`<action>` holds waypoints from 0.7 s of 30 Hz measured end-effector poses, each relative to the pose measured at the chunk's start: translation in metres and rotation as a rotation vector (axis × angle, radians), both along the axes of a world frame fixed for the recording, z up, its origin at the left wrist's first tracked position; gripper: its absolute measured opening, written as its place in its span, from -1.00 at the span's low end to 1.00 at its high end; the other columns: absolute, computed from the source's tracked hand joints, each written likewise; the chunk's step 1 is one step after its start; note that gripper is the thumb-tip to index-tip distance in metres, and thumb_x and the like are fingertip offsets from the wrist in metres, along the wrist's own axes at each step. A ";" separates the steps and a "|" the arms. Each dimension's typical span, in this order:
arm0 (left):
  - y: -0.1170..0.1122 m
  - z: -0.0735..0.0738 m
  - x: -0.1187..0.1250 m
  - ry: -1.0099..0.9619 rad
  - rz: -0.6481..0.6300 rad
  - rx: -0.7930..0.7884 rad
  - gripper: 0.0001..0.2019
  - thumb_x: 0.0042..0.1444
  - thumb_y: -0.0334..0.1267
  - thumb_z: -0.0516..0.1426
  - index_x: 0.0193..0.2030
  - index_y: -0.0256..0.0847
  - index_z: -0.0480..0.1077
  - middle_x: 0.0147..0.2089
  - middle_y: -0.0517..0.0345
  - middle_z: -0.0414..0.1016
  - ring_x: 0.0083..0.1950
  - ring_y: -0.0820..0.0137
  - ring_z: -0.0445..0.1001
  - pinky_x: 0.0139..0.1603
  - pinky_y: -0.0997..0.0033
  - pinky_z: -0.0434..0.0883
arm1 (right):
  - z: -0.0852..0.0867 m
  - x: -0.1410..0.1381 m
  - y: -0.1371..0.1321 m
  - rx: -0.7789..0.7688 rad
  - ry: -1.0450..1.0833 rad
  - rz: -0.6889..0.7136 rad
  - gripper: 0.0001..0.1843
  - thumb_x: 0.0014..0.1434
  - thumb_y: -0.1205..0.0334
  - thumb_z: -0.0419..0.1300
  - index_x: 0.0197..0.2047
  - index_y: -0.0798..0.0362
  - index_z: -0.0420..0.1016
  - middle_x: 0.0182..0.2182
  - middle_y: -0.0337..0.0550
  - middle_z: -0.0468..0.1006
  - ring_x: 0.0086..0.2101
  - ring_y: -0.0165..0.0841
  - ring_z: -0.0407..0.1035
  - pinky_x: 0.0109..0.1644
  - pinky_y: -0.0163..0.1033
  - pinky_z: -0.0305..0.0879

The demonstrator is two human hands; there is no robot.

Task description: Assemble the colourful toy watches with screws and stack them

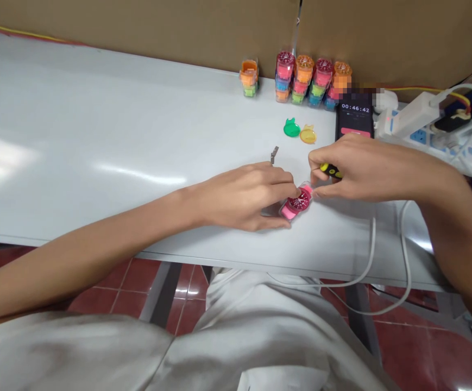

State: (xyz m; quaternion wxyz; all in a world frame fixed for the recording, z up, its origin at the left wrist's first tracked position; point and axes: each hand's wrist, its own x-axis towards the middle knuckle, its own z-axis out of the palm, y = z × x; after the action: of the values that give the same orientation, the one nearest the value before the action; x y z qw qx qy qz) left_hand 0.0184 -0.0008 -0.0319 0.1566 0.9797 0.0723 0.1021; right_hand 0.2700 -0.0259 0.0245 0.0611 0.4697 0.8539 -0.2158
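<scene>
Hands — left (pixel 241 196) on pink toy watch (pixel 296 205), right (pixel 368 172) gripping yellow-black tool (pixel 331 171)

The one clear reading is on the black phone (pixel 354 115): its screen shows white digits, 00:46:42, set out like a timer; below them sits a pink on-screen button (pixel 355 132), and any label on it is too small to read; the pixelated patch (pixel 353 87) just above the phone hides whatever lies there; the white power strip (pixel 435 142) at right carries small marks that cannot be made out; the red dial on the pink plastic case (pixel 299 203) has fine markings, also illegible; so do the dial tops of the stacked plastic cases (pixel 285 66) by the wall.
</scene>
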 end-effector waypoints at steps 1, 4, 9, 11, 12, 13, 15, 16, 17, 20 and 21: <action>0.000 -0.001 0.000 -0.028 0.003 -0.008 -0.65 0.34 0.02 0.21 0.05 -0.21 0.47 0.04 -0.11 0.58 -0.01 0.16 0.57 0.08 0.16 0.47 | -0.001 -0.001 0.001 -0.018 0.022 0.017 -0.78 0.21 0.11 0.29 -0.36 -0.01 0.35 -0.48 -0.23 0.41 -0.38 -0.33 0.24 -0.28 -0.17 -0.04; 0.001 -0.008 0.002 -0.071 0.007 -0.028 -0.52 0.30 0.13 0.24 0.16 -0.17 0.43 0.26 -0.20 0.47 0.18 0.06 0.52 0.23 0.06 0.42 | -0.003 -0.004 0.002 -0.045 0.076 0.057 -0.77 0.23 0.15 0.27 -0.38 0.00 0.33 -0.48 -0.27 0.42 -0.42 -0.38 0.23 -0.27 -0.18 -0.02; -0.004 -0.014 0.008 -0.054 0.015 -0.089 -0.58 0.29 0.05 0.24 0.09 -0.22 0.36 0.19 -0.16 0.52 0.13 0.10 0.53 0.18 0.13 0.42 | -0.003 -0.002 0.003 -0.035 0.030 -0.020 -0.77 0.20 0.06 0.30 -0.36 -0.01 0.39 -0.48 -0.24 0.44 -0.41 -0.34 0.26 -0.29 -0.18 -0.03; -0.006 -0.013 0.010 -0.071 0.043 -0.094 -0.58 0.21 0.06 0.29 -0.03 -0.21 0.33 0.10 -0.13 0.54 0.06 0.13 0.52 0.12 0.14 0.41 | -0.003 0.000 0.003 -0.014 0.007 -0.041 -0.76 0.20 0.03 0.30 -0.34 -0.02 0.40 -0.46 -0.22 0.45 -0.39 -0.32 0.27 -0.30 -0.18 -0.03; -0.006 -0.011 0.010 -0.079 0.053 -0.088 -0.56 0.17 0.08 0.31 -0.08 -0.20 0.30 0.06 -0.11 0.54 0.02 0.14 0.51 0.11 0.14 0.41 | -0.003 0.001 0.002 -0.009 0.001 -0.042 -0.75 0.22 0.02 0.28 -0.34 -0.02 0.40 -0.46 -0.21 0.45 -0.39 -0.32 0.28 -0.30 -0.18 -0.02; -0.004 -0.009 0.009 -0.091 0.061 -0.078 -0.54 0.14 0.10 0.32 -0.11 -0.18 0.27 0.02 -0.09 0.54 -0.01 0.16 0.50 0.09 0.14 0.40 | -0.003 0.002 0.001 -0.014 -0.001 -0.039 -0.74 0.25 0.01 0.25 -0.34 -0.01 0.39 -0.45 -0.21 0.45 -0.39 -0.32 0.28 -0.30 -0.18 -0.02; 0.006 0.000 0.003 -0.119 0.100 -0.045 -0.50 0.11 0.16 0.33 -0.14 -0.16 0.24 -0.02 -0.04 0.53 -0.03 0.17 0.49 0.08 0.14 0.40 | -0.006 0.004 -0.004 -0.043 -0.006 -0.035 -0.72 0.30 -0.01 0.18 -0.35 -0.01 0.37 -0.43 -0.20 0.45 -0.39 -0.33 0.28 -0.30 -0.19 -0.01; 0.014 0.005 -0.002 -0.136 0.142 -0.027 -0.47 0.09 0.20 0.33 -0.14 -0.15 0.24 -0.03 -0.01 0.53 -0.03 0.17 0.49 0.05 0.16 0.40 | -0.007 0.006 -0.007 -0.058 -0.013 -0.039 -0.71 0.32 -0.01 0.15 -0.34 -0.01 0.37 -0.43 -0.20 0.45 -0.40 -0.33 0.28 -0.30 -0.19 -0.01; 0.025 0.010 -0.009 -0.139 0.211 0.001 -0.45 0.07 0.22 0.34 -0.14 -0.14 0.24 -0.03 0.02 0.52 -0.02 0.17 0.48 0.03 0.18 0.39 | -0.010 0.008 -0.011 -0.075 -0.024 -0.044 -0.70 0.34 -0.02 0.13 -0.33 -0.01 0.37 -0.42 -0.20 0.45 -0.40 -0.33 0.28 -0.30 -0.20 0.00; 0.062 0.019 -0.031 -0.087 0.472 0.110 -0.37 -0.01 0.30 0.38 -0.12 -0.12 0.26 -0.17 0.16 0.46 -0.20 0.31 0.37 -0.17 0.28 0.29 | -0.018 0.014 -0.026 -0.094 -0.028 -0.079 -0.68 0.37 -0.03 0.09 -0.31 0.00 0.34 -0.38 -0.19 0.45 -0.38 -0.33 0.28 -0.28 -0.19 0.05; 0.074 0.018 -0.038 -0.075 0.552 0.137 -0.35 -0.01 0.34 0.37 -0.12 -0.12 0.25 -0.22 0.21 0.41 -0.27 0.39 0.29 -0.23 0.31 0.24 | -0.021 0.015 -0.030 -0.102 -0.014 -0.093 -0.68 0.38 -0.03 0.07 -0.32 0.00 0.31 -0.37 -0.19 0.46 -0.37 -0.34 0.28 -0.27 -0.19 0.06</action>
State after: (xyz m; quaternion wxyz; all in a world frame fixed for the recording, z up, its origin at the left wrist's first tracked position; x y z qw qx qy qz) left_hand -0.0191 0.0729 -0.0140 0.0588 0.9268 0.3234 0.1817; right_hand 0.2850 -0.0563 0.0037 0.0810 0.5065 0.8186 -0.2583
